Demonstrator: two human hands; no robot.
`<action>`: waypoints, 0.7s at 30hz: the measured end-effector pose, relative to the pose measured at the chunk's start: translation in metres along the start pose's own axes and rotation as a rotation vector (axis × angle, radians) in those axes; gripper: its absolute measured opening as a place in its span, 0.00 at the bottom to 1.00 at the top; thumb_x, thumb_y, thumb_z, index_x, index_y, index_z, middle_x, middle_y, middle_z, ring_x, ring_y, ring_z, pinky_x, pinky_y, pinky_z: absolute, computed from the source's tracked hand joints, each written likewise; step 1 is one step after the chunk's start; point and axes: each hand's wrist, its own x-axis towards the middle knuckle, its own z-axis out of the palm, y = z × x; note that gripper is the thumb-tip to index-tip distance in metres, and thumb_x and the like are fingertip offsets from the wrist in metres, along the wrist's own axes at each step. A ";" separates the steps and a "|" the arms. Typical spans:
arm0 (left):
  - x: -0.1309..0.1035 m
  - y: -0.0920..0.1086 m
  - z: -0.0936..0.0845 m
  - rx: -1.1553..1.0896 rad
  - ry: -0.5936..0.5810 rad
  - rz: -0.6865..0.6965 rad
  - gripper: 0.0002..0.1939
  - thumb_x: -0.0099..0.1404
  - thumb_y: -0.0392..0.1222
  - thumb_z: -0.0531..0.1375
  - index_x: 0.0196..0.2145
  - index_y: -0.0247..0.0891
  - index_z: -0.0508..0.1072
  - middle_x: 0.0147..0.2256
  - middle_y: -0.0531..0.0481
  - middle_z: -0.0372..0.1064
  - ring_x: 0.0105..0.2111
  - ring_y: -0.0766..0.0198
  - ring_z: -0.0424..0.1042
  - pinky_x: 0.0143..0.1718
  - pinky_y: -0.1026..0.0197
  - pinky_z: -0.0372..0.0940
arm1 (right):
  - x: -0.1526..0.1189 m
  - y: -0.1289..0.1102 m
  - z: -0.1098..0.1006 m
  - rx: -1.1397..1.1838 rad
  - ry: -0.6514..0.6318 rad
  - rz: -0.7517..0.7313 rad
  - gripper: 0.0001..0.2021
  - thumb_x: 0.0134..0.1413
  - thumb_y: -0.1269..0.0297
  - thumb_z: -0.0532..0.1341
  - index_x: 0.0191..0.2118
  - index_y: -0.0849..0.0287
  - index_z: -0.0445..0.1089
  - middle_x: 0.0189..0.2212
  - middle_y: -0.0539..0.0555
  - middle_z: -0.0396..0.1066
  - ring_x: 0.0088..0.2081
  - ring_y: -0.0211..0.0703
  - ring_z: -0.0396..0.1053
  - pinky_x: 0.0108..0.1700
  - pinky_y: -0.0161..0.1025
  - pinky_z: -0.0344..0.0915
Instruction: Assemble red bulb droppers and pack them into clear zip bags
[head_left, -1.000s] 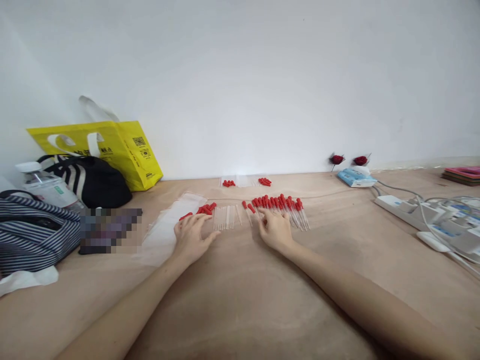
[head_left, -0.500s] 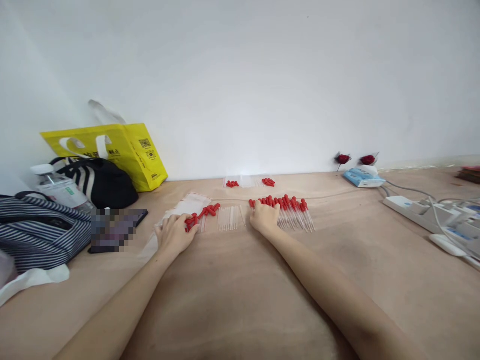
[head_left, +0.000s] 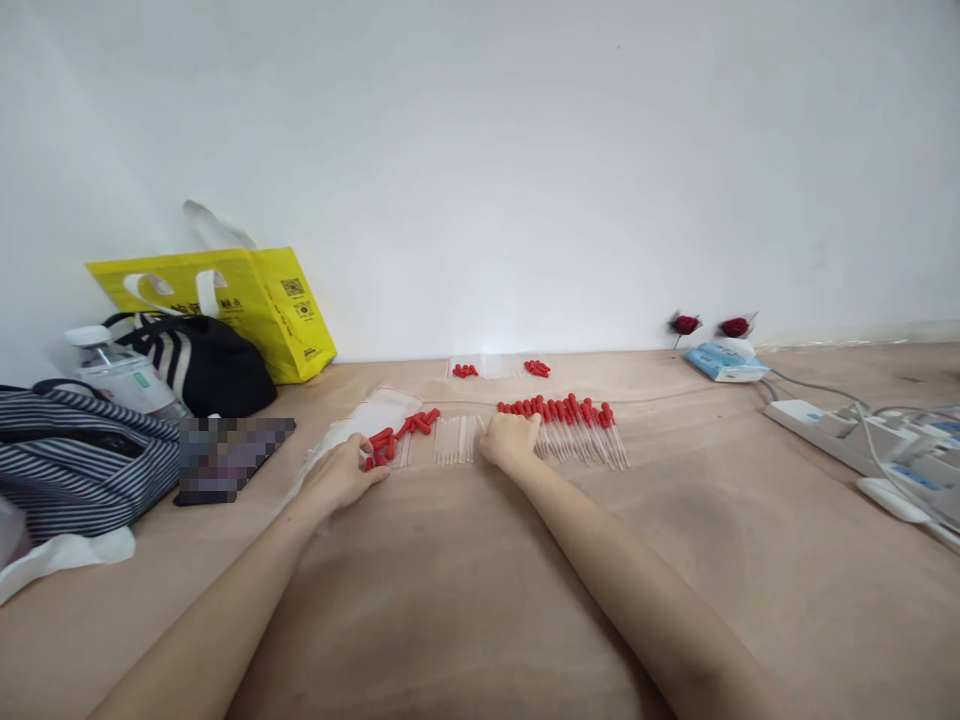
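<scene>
My left hand is by the loose red caps, with the thumb and fingers a little apart around the near end of the heap. I cannot tell if it pinches one. My right hand is bent in narrow, and its fingertips are hidden, so I cannot tell if it holds anything. It sits between the thin clear sticks and the row of red-topped sticks.

The caps look round and smooth, so I think one could roll off if my left fingers push too hard. Some lie on or by the clear bags, and those look slippery. If a bag slides, the caps could go along with it. My right hand is very near both lots of sticks (they lie close together, like pencils). If my knuckles swing sideways, I could knock the sticks crooked or mix the two lots.

The back of the table ends at the wall, and two small red piles sit back there, so far reaches need care. On my left, the dark phone is not far from my wrist. On my right, the power strip and its cords are well away. The best room is the wood between my arms, on my side of the sticks. I cannot see the table's front edge.
</scene>
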 end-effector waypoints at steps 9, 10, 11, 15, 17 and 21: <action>-0.007 0.005 -0.014 -0.008 -0.082 0.004 0.17 0.49 0.45 0.59 0.36 0.39 0.62 0.30 0.51 0.69 0.34 0.58 0.69 0.27 0.65 0.56 | -0.015 0.008 -0.011 -0.017 0.048 -0.084 0.14 0.53 0.65 0.49 0.36 0.68 0.70 0.36 0.65 0.71 0.39 0.51 0.66 0.42 0.45 0.49; -0.007 0.003 -0.017 -0.025 -0.112 0.005 0.18 0.47 0.44 0.59 0.37 0.38 0.61 0.30 0.51 0.69 0.34 0.58 0.69 0.27 0.65 0.56 | -0.020 0.014 -0.014 -0.015 0.059 -0.108 0.14 0.53 0.65 0.49 0.37 0.68 0.69 0.37 0.65 0.70 0.40 0.51 0.65 0.41 0.44 0.49; -0.007 0.002 -0.019 -0.044 -0.142 0.006 0.20 0.46 0.44 0.60 0.37 0.38 0.61 0.29 0.52 0.69 0.33 0.58 0.69 0.27 0.65 0.56 | -0.025 0.021 -0.017 -0.017 0.070 -0.137 0.14 0.53 0.65 0.49 0.38 0.68 0.68 0.38 0.64 0.70 0.41 0.51 0.64 0.41 0.43 0.50; -0.008 0.001 -0.023 -0.097 -0.201 0.032 0.20 0.43 0.42 0.61 0.35 0.38 0.62 0.28 0.53 0.68 0.32 0.58 0.69 0.27 0.65 0.56 | -0.049 0.061 -0.023 -0.056 0.109 -0.317 0.11 0.55 0.67 0.48 0.36 0.66 0.66 0.35 0.61 0.70 0.39 0.49 0.63 0.39 0.42 0.50; -0.009 0.004 -0.023 -0.091 -0.188 0.059 0.18 0.43 0.43 0.60 0.34 0.38 0.63 0.27 0.53 0.67 0.32 0.58 0.68 0.26 0.65 0.56 | -0.061 0.084 -0.021 -0.059 0.123 -0.427 0.10 0.55 0.68 0.49 0.33 0.64 0.65 0.31 0.59 0.70 0.37 0.48 0.62 0.38 0.41 0.51; -0.012 0.012 -0.025 -0.061 -0.100 0.100 0.15 0.45 0.44 0.60 0.32 0.38 0.65 0.26 0.53 0.67 0.29 0.60 0.68 0.25 0.65 0.55 | -0.078 0.117 -0.016 0.028 0.160 -0.582 0.09 0.56 0.67 0.50 0.29 0.61 0.64 0.29 0.56 0.68 0.34 0.45 0.61 0.35 0.39 0.52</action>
